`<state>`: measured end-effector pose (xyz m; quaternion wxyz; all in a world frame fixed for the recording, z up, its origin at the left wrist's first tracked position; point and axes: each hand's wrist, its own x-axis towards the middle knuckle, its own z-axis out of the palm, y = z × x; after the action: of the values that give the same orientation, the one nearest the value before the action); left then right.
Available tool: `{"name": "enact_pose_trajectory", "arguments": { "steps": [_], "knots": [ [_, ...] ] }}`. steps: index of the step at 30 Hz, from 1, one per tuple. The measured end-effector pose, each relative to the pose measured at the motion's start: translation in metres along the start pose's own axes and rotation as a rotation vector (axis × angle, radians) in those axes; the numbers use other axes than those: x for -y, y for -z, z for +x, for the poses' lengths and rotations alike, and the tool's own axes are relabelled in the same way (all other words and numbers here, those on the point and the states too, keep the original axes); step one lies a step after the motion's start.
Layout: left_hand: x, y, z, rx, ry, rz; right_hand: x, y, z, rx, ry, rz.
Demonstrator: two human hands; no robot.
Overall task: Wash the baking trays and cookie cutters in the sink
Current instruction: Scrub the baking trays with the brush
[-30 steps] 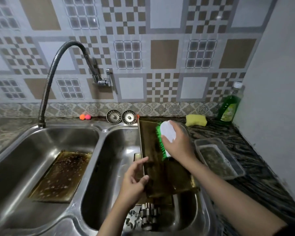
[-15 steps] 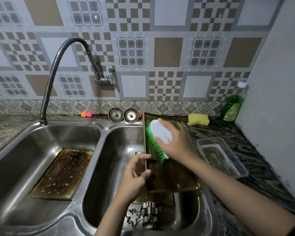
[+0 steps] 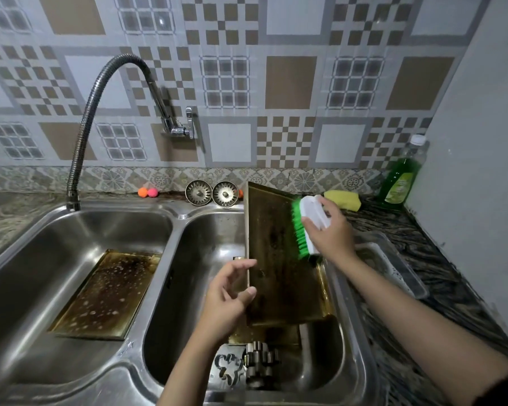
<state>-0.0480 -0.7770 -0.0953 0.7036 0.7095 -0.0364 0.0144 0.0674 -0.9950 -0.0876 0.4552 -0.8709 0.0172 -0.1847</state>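
Cookie cutters [image 3: 248, 366] at the near end of the right basin are dim, shapes hard to read. Baking tray [image 3: 279, 276] stands tilted in the right basin, dark, stained. Left hand [image 3: 228, 300] pinches its left edge. Right hand [image 3: 330, 232] grips the green-bristled brush [image 3: 305, 227] against the tray's far right.

patterned grey-and-tan tiled wall [image 3: 291, 83] behind a dark marbled countertop [image 3: 440, 276], plain grey wall [image 3: 481, 127] at right.
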Motion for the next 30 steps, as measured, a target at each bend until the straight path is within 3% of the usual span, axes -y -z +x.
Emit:
{"name": "enact_pose_trajectory", "arguments": {
  "steps": [2,8,14,22,25,30],
  "knots": [
    [-0.004,-0.004,0.002,-0.01,-0.044,0.018,0.004,0.001,-0.003,-0.048,-0.028,0.066],
    [-0.006,0.017,0.015,-0.132,-0.027,0.027,-0.019,-0.016,-0.074,0.116,0.114,0.125],
    [-0.009,-0.008,0.002,0.008,-0.029,0.063,-0.012,-0.001,-0.012,-0.068,-0.073,0.17],
    [-0.012,-0.009,0.019,-0.11,-0.02,0.022,0.023,-0.04,-0.087,0.073,0.11,0.214],
    [-0.012,-0.016,0.012,-0.091,-0.009,0.023,0.049,-0.041,-0.06,0.029,0.2,0.203],
    [-0.008,-0.014,0.011,-0.105,-0.007,-0.04,0.068,-0.042,-0.028,0.022,0.121,0.163]
  ]
}}
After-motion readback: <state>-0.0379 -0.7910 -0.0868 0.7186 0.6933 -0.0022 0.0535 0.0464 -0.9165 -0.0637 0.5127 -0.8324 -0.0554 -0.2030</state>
